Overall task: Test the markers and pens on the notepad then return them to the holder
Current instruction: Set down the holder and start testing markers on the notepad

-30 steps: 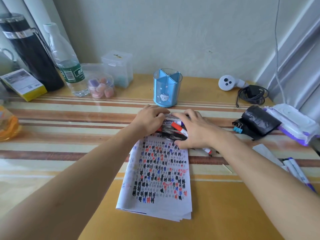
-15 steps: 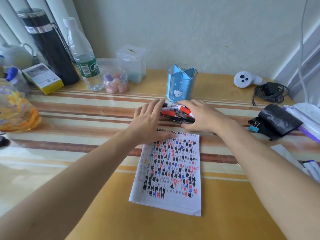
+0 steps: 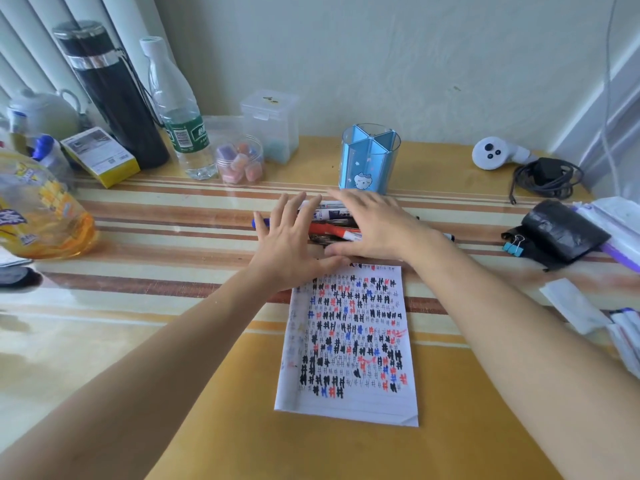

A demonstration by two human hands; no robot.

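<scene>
A pile of markers and pens (image 3: 334, 226) lies on the table between the notepad (image 3: 349, 341) and the blue holder (image 3: 370, 163). The notepad's page is covered with black, red and blue hash marks. My left hand (image 3: 291, 244) lies flat with straight, spread fingers over the left end of the pile; a blue marker tip (image 3: 258, 222) sticks out beyond it. My right hand (image 3: 372, 227) lies over the right part of the pile, fingers extended, thumb at the near side. The holder stands upright just behind the hands, its compartments looking empty.
At the back left stand a black flask (image 3: 110, 95), a water bottle (image 3: 180, 112), a jar of erasers (image 3: 239, 160) and a clear box (image 3: 272, 124). A yellow oil bottle (image 3: 38, 209) sits far left. A white controller (image 3: 493, 153), cable, black pouch (image 3: 561, 233) and more markers (image 3: 623, 327) lie at the right.
My left hand has opened and spread flat over the pile's left end. The pile has spread sideways, a blue tip now showing. The camera has tilted and moved closer.
</scene>
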